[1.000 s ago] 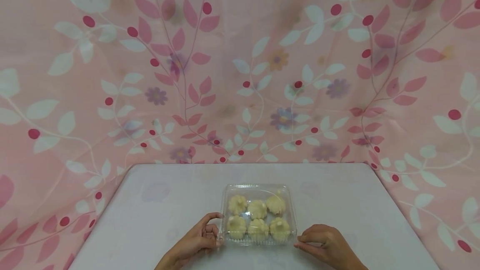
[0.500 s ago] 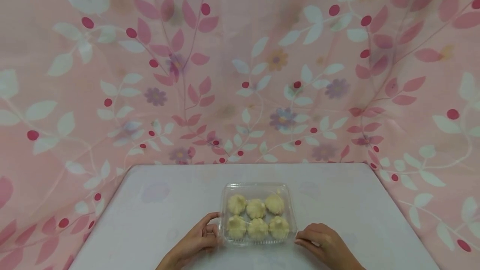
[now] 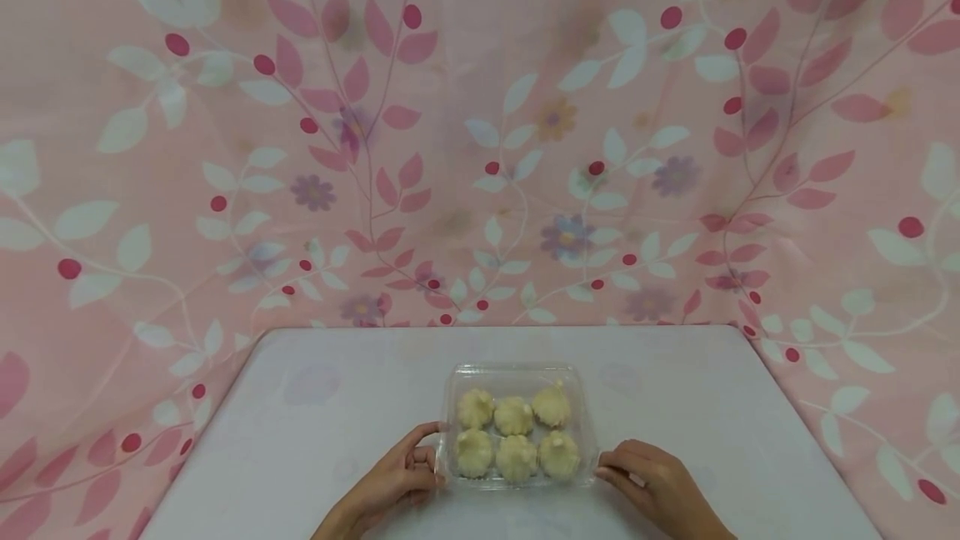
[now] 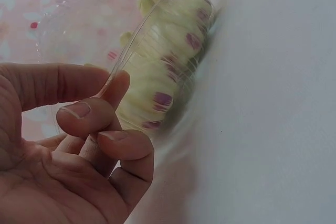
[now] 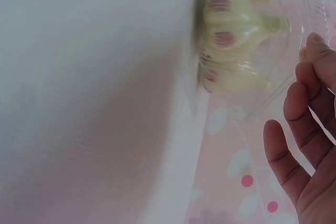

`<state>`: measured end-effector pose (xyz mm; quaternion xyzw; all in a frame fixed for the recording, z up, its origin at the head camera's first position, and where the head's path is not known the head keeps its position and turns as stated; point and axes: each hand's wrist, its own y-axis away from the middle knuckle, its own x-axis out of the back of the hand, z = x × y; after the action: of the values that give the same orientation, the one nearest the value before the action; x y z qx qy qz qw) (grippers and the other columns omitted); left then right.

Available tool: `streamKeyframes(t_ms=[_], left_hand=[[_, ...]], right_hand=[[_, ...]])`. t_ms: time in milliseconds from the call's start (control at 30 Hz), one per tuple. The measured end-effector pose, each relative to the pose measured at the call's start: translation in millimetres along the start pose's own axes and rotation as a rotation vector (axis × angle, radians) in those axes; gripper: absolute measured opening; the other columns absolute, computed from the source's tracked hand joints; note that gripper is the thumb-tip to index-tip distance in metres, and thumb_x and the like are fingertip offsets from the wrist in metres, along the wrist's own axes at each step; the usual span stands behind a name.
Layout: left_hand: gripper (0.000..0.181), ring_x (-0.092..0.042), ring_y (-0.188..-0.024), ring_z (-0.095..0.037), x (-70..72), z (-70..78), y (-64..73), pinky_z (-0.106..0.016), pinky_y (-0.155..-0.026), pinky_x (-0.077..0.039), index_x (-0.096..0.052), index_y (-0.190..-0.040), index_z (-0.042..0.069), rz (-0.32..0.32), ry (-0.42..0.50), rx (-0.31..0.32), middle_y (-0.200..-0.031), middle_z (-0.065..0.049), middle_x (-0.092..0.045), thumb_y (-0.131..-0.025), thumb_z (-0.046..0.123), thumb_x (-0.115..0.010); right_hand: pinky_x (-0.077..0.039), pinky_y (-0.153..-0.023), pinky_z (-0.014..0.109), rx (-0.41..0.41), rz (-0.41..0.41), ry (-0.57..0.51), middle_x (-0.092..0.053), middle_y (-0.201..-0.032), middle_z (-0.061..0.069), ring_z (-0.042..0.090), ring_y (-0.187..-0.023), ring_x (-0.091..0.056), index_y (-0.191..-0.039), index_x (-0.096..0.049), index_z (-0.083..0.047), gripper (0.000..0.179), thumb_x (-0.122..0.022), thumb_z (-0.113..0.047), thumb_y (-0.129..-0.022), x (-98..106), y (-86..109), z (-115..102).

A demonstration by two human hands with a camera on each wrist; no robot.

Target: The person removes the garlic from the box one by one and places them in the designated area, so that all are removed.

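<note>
A clear plastic clamshell box (image 3: pixel 517 480) sits near the front of the white table, with several pale, ridged, garlic-like bulbs (image 3: pixel 516 458) in two rows inside. In the wrist views the bulbs show purple patches low on their sides. My left hand (image 3: pixel 393 477) is at the box's left side; in the left wrist view its thumb and index finger pinch the clear rim (image 4: pixel 126 51). At the box's right front corner, my right hand (image 3: pixel 660 486) pinches the rim between thumb and fingertips, while its other fingers (image 5: pixel 283 153) are loosely spread.
The white tabletop (image 3: pixel 337 423) extends around the box on all sides. Behind it hangs a pink cloth (image 3: pixel 480 132) printed with leaves and flowers, which also covers both sides.
My right hand has risen slightly, and the clear lid edge sits a little higher at the back. The left hand stays nearly still, and the bulbs keep their places.
</note>
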<state>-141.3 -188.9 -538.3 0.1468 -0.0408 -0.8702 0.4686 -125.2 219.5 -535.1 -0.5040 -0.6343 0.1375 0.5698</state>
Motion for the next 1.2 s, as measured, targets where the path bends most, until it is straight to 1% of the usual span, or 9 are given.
streamKeyframes(t_ms=[100, 267, 367, 467, 600, 767, 900, 1067, 1200], left_hand=[[0.079, -0.04, -0.056, -0.009, 0.1, -0.1, 0.5, -0.026, -0.054, -0.035, -0.02, -0.152, 0.004, -0.002, 0.003, -0.003, -0.083, -0.001, -0.056, -0.086, -0.002, -0.065], [0.08, -0.04, -0.056, -0.009, 0.7, -1.0, 0.4, -0.025, -0.055, -0.036, -0.018, -0.153, 0.004, -0.012, 0.006, 0.001, -0.084, -0.002, -0.056, -0.088, -0.001, -0.064], [0.081, -0.04, -0.056, -0.009, 0.9, -1.2, 0.5, -0.025, -0.055, -0.036, -0.016, -0.153, 0.004, -0.012, 0.008, 0.009, -0.084, -0.001, -0.057, -0.088, -0.001, -0.063], [0.081, -0.04, -0.056, -0.009, 0.7, -1.0, 0.6, -0.025, -0.055, -0.036, -0.014, -0.154, 0.003, -0.008, 0.013, 0.014, -0.084, -0.001, -0.057, -0.089, -0.001, -0.063], [0.08, -0.04, -0.056, -0.008, 0.4, -0.7, 1.0, -0.024, -0.055, -0.036, -0.014, -0.153, 0.002, -0.01, 0.018, 0.013, -0.085, 0.0, -0.058, -0.089, 0.0, -0.063], [0.076, -0.041, -0.057, -0.009, 0.1, 0.0, 1.2, -0.024, -0.055, -0.037, -0.019, -0.152, 0.003, -0.022, -0.005, 0.0, -0.086, -0.002, -0.059, -0.09, 0.002, -0.064], [0.076, -0.042, -0.058, -0.01, 0.0, 0.9, 1.4, -0.025, -0.056, -0.038, -0.019, -0.152, 0.002, -0.031, -0.009, -0.008, -0.088, -0.003, -0.061, -0.09, 0.001, -0.063], [0.077, -0.044, -0.06, -0.009, 0.2, 0.6, 2.6, -0.024, -0.056, -0.038, -0.02, -0.152, 0.001, -0.028, -0.012, -0.007, -0.088, -0.003, -0.062, -0.089, 0.001, -0.064], [0.076, -0.044, -0.061, -0.01, 0.5, -0.6, 4.0, -0.024, -0.056, -0.037, -0.02, -0.151, 0.001, -0.027, -0.01, 0.0, -0.089, -0.003, -0.062, -0.089, 0.001, -0.064]], right_hand=[[-0.043, -0.062, 0.009, -0.024, 0.017, -0.007, -0.063, -0.086, -0.014, -0.005, -0.071, -0.055, -0.096, -0.07, -0.02, 0.034, -0.084, 0.0, -0.071, 2.9, -2.3, -0.5], [-0.044, -0.062, 0.011, -0.05, 0.032, -0.001, -0.063, -0.087, -0.014, -0.003, -0.072, -0.055, -0.099, -0.069, -0.02, 0.033, -0.082, -0.001, -0.075, 7.8, -9.2, -2.8], [-0.043, -0.061, 0.01, -0.057, 0.045, 0.01, -0.063, -0.088, -0.013, -0.003, -0.07, -0.053, -0.099, -0.069, -0.02, 0.031, -0.081, -0.003, -0.077, 10.6, -14.8, -4.1], [-0.041, -0.059, 0.01, -0.064, 0.073, 0.019, -0.063, -0.087, -0.013, -0.003, -0.069, -0.052, -0.1, -0.068, -0.019, 0.023, -0.079, -0.009, -0.082, 13.0, -21.0, -4.6], [-0.043, -0.06, 0.012, -0.031, 0.14, -0.006, -0.063, -0.085, -0.008, 0.001, -0.07, -0.055, -0.098, -0.069, -0.013, 0.013, -0.076, -0.016, -0.087, 15.9, -34.9, -7.7], [-0.047, -0.067, 0.015, 0.024, 0.236, -0.048, -0.065, -0.089, 0.006, 0.012, -0.075, -0.057, -0.097, -0.071, -0.007, 0.016, -0.079, -0.011, -0.083, 20.8, -61.6, -21.7], [-0.047, -0.069, 0.016, -0.017, 0.268, -0.016, -0.064, -0.093, 0.01, 0.011, -0.081, -0.056, -0.101, -0.072, -0.009, 0.019, -0.079, -0.015, -0.084, 22.3, -72.4, -25.7], [-0.046, -0.071, 0.02, -0.072, 0.276, 0.015, -0.064, -0.1, 0.011, 0.014, -0.088, -0.057, -0.106, -0.072, -0.01, 0.027, -0.081, -0.014, -0.081, 15.9, -68.4, -9.4], [-0.045, -0.076, 0.02, -0.127, 0.242, 0.036, -0.064, -0.109, 0.008, 0.014, -0.093, -0.057, -0.115, -0.069, -0.008, 0.041, -0.084, -0.011, -0.077, 11.2, -65.4, 1.4]])
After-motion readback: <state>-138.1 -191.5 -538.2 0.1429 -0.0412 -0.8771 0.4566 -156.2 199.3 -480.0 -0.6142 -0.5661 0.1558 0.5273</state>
